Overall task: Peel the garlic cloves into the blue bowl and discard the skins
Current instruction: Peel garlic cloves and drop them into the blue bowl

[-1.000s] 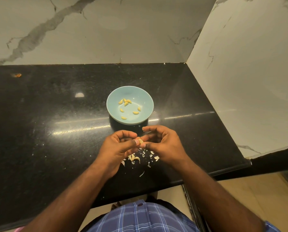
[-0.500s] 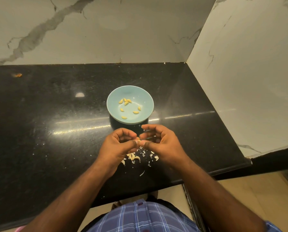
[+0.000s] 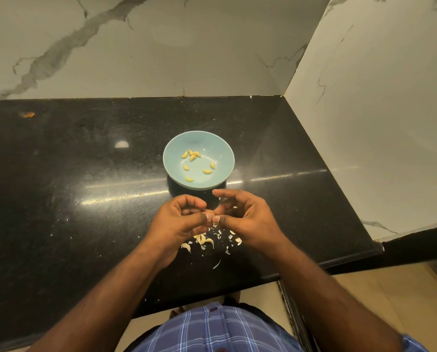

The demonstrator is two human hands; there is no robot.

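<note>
A light blue bowl [image 3: 176, 171] stands on the black counter with several peeled yellow cloves [image 3: 192, 156] inside. Just in front of it my left hand [image 3: 179, 222] and my right hand [image 3: 247, 219] meet fingertip to fingertip. Between the thumbs and fingers they pinch a small garlic clove [image 3: 211, 214], almost wholly hidden by the fingers. Below the hands, white garlic skins [image 3: 234, 240] and a few unpeeled cloves [image 3: 202, 239] lie scattered on the counter.
The black stone counter [image 3: 72, 186] ends at marble walls behind and to the right. Its front edge runs close under my forearms. A small orange speck [image 3: 27, 114] lies at the far left. My blue checked shirt fills the bottom of the view.
Both hands stay in place at the clove; the fingers have shifted a little as they work at the skin. The bowl and the scraps have not moved.
</note>
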